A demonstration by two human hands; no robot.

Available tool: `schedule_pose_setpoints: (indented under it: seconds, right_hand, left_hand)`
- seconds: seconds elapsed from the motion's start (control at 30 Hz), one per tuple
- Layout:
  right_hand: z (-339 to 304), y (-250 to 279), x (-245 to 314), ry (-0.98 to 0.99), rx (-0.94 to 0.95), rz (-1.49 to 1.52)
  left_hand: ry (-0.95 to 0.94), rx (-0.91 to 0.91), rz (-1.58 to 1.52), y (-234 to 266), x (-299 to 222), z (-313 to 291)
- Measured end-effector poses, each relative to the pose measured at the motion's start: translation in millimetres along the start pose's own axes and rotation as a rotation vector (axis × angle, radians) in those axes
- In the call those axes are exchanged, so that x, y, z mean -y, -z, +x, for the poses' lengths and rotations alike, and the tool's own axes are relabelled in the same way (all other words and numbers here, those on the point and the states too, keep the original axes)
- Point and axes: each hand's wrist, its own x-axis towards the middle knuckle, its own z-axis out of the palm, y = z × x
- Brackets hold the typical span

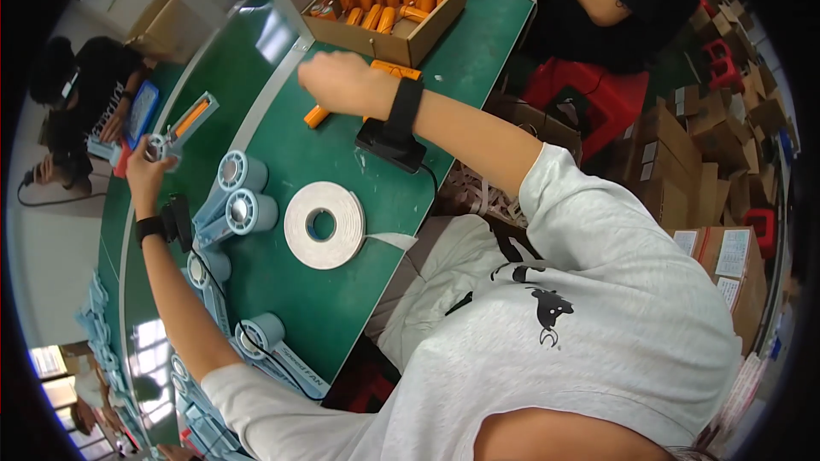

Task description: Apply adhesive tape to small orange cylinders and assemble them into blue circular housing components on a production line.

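My left hand (pixel 147 172) reaches far left across the bench, its fingers closed on the round head of a light-blue handheld fan (pixel 159 148). An orange cylindrical battery (pixel 190 119) lies in a long narrow tray-like part that extends from this fan head. My right hand (pixel 337 82) is curled above the bench, in front of a cardboard tray of batteries; what its fingers hold, if anything, is hidden. Just below that hand lies a loose orange battery (pixel 316 116), and another orange battery (pixel 395 69) lies beyond my wrist.
The cardboard tray (pixel 410 41) holds many upright orange batteries. A roll of white tape (pixel 299 226) lies on the green bench (pixel 320 324), near several light-blue fans (pixel 249 211). Co-workers sit opposite and at far right. A red stool (pixel 589 102) and cardboard boxes (pixel 662 171) stand right.
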Motion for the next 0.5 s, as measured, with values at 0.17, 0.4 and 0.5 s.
schedule_pose_setpoints:
  seconds: [0.17, 0.4, 0.5]
  right_hand:
    - [-4, -30, 2, -0.099, 0.191, 0.050]
    - [-40, -19, 1, 0.007, 0.135, 0.042]
    - [-65, -11, -22, -0.036, 0.241, 0.713]
  left_hand:
    - [0.176, 0.336, -0.025, -41, 72, 11]
    - [-0.194, 0.427, 0.034, 40, -197, -106]
    - [-0.207, 0.413, 0.241, 10, -243, -194]
